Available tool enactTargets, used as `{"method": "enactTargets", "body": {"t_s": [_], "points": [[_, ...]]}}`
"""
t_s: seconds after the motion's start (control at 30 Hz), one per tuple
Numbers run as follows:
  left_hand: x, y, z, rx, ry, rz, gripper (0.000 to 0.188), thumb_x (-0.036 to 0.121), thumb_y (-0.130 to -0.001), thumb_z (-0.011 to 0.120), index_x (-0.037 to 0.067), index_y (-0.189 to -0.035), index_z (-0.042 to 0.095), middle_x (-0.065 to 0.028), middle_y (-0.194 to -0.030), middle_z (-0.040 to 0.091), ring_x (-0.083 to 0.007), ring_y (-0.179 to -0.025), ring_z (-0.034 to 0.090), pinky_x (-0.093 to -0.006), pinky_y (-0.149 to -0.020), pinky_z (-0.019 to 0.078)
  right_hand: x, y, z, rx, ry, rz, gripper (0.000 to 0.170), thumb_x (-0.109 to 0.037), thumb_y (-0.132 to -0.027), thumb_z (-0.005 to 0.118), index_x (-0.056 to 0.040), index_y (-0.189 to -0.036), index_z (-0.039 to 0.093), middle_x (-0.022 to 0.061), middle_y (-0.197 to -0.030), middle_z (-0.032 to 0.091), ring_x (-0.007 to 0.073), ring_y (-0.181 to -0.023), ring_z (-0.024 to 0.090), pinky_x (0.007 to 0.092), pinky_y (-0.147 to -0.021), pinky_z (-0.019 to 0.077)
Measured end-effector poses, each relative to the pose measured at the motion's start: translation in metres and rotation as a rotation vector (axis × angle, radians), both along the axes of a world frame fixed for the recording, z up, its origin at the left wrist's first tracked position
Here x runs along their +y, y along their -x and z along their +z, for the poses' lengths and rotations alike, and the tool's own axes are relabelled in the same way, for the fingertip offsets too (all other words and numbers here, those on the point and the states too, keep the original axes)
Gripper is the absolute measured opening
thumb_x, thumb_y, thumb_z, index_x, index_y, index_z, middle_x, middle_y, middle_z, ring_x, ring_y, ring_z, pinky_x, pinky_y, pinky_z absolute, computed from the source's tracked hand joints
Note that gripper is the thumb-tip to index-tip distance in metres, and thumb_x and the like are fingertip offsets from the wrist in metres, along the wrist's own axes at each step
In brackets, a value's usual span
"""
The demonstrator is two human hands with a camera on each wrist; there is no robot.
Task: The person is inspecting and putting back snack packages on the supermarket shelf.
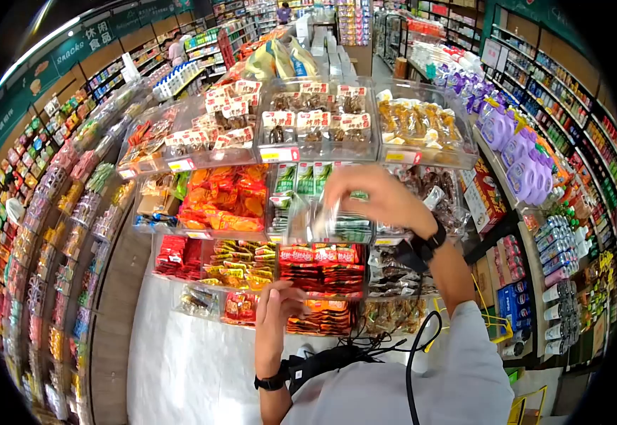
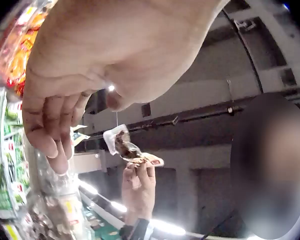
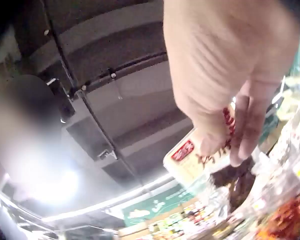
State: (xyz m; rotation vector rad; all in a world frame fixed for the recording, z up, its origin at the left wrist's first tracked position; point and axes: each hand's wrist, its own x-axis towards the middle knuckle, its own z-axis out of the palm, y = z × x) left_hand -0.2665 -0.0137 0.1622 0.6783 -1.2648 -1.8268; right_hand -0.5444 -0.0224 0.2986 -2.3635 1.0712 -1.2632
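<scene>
My right hand (image 1: 376,195) pinches a snack packet (image 3: 187,167) between thumb and fingers. It has a cream label with red print and a clear lower part showing dark brown food. In the head view the packet is blurred, in front of the green-and-white packets (image 1: 305,177) in the middle tier. The left wrist view shows the same packet (image 2: 124,144) raised in the right hand (image 2: 139,192). Lower down, my left hand (image 1: 278,315) holds nothing, its fingers loosely bent before the red packets (image 1: 320,273). Similar cream-labelled packets (image 1: 315,120) fill a top-tier bin.
Clear bins hold orange-red packets (image 1: 223,198) on the left and yellow-brown food packs (image 1: 422,120) at top right. Purple bottles (image 1: 528,170) line the right side. A long snack shelf (image 1: 60,234) curves along the left. Black cables (image 1: 376,343) hang by my waist.
</scene>
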Motion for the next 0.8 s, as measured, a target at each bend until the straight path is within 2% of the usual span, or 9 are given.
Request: {"method": "enactTargets", "body": {"t_s": [0.07, 0.17, 0.23, 0.3, 0.33, 0.5, 0.7, 0.77, 0.8], "points": [[-0.003, -0.002, -0.003, 0.210, -0.113, -0.154, 0.056, 0.050, -0.103, 0.036, 0.001, -0.128, 0.044, -0.0202, -0.107, 0.063, -0.0277, -0.084, 0.066, -0.0362, -0.067, 0.0530, 0.018, -0.025, -0.008, -0.024, -0.152, 0.283, 0.013, 0.006, -0.081, 0.064, -0.0026, -0.090, 0.066, 0.0079, -0.092, 0.066, 0.0243, -0.088, 0.064, 0.0340, -0.079, 0.0505], [0.006, 0.001, 0.007, 0.301, -0.261, -0.144, 0.063, 0.050, -0.097, 0.049, 0.000, -0.135, 0.041, -0.0222, -0.106, 0.064, -0.0273, -0.084, 0.069, -0.0365, -0.064, 0.0597, 0.021, -0.043, -0.030, -0.065, -0.281, 0.508, 0.019, 0.011, -0.077, 0.062, -0.0010, -0.089, 0.068, 0.0111, -0.101, 0.065, 0.0263, -0.092, 0.065, 0.0336, -0.079, 0.0503], [0.005, -0.009, 0.002, 0.242, -0.215, -0.247, 0.057, 0.033, -0.086, 0.067, -0.005, -0.125, 0.050, -0.0178, -0.098, 0.067, -0.0238, -0.064, 0.068, -0.0366, -0.052, 0.0589, 0.018, -0.044, -0.050, -0.117, -0.369, 0.500, 0.019, 0.012, -0.075, 0.061, -0.0020, -0.087, 0.069, 0.0119, -0.104, 0.065, 0.0263, -0.094, 0.064, 0.0348, -0.081, 0.0498], [0.003, -0.013, -0.006, 0.262, -0.245, -0.292, 0.040, 0.011, -0.086, 0.069, -0.003, -0.121, 0.054, -0.0101, -0.102, 0.066, -0.0149, -0.084, 0.065, -0.0266, -0.074, 0.0531, 0.015, -0.039, -0.065, -0.182, -0.409, 0.453, 0.020, 0.012, -0.074, 0.060, -0.0040, -0.081, 0.069, 0.0128, -0.108, 0.065, 0.0269, -0.101, 0.062, 0.0364, -0.087, 0.0483], [0.006, -0.011, -0.004, 0.190, -0.222, -0.232, 0.038, 0.008, -0.084, 0.071, -0.001, -0.117, 0.056, -0.0063, -0.102, 0.065, -0.0095, -0.085, 0.061, -0.0234, -0.075, 0.0481, 0.014, -0.038, -0.071, -0.202, -0.391, 0.416, 0.019, 0.012, -0.074, 0.060, -0.0041, -0.080, 0.070, 0.0130, -0.110, 0.065, 0.0269, -0.102, 0.062, 0.0361, -0.087, 0.0483], [0.021, -0.004, 0.013, 0.060, -0.055, -0.178, 0.038, 0.006, -0.084, 0.073, -0.001, -0.116, 0.055, -0.0075, -0.105, 0.066, -0.0114, -0.098, 0.060, -0.0259, -0.083, 0.0490, 0.015, -0.043, -0.078, -0.322, -0.317, 0.306, 0.020, 0.013, -0.077, 0.062, -0.0042, -0.078, 0.071, 0.0132, -0.117, 0.062, 0.0258, -0.113, 0.059, 0.0330, -0.092, 0.0476], [0.026, -0.002, 0.022, 0.018, 0.137, -0.241, 0.056, -0.004, -0.074, 0.079, 0.000, -0.119, 0.048, -0.0140, -0.116, 0.064, -0.0196, -0.107, 0.062, -0.0328, -0.092, 0.0508, 0.014, -0.046, -0.088, -0.501, -0.384, 0.414, 0.009, 0.000, -0.086, 0.063, -0.0026, -0.080, 0.069, 0.0127, -0.113, 0.060, 0.0209, -0.103, 0.059, 0.0310, -0.086, 0.0463], [0.025, -0.001, 0.020, 0.011, 0.137, -0.243, 0.063, -0.004, -0.069, 0.083, 0.000, -0.120, 0.046, -0.0155, -0.118, 0.063, -0.0218, -0.110, 0.062, -0.0355, -0.094, 0.0512, 0.012, -0.048, -0.095, -0.544, -0.433, 0.469, 0.004, -0.002, -0.084, 0.066, -0.0012, -0.080, 0.068, 0.0127, -0.108, 0.063, 0.0204, -0.099, 0.059, 0.0304, -0.083, 0.0462], [0.024, 0.000, 0.019, 0.048, 0.170, -0.248, 0.067, -0.003, -0.067, 0.085, 0.000, -0.121, 0.046, -0.0161, -0.118, 0.063, -0.0222, -0.110, 0.062, -0.0359, -0.094, 0.0511, 0.010, -0.048, -0.099, -0.571, -0.481, 0.516, 0.002, -0.004, -0.083, 0.068, -0.0022, -0.084, 0.067, 0.0038, -0.093, 0.063, 0.0145, -0.092, 0.059, 0.0276, -0.083, 0.0452]]}}
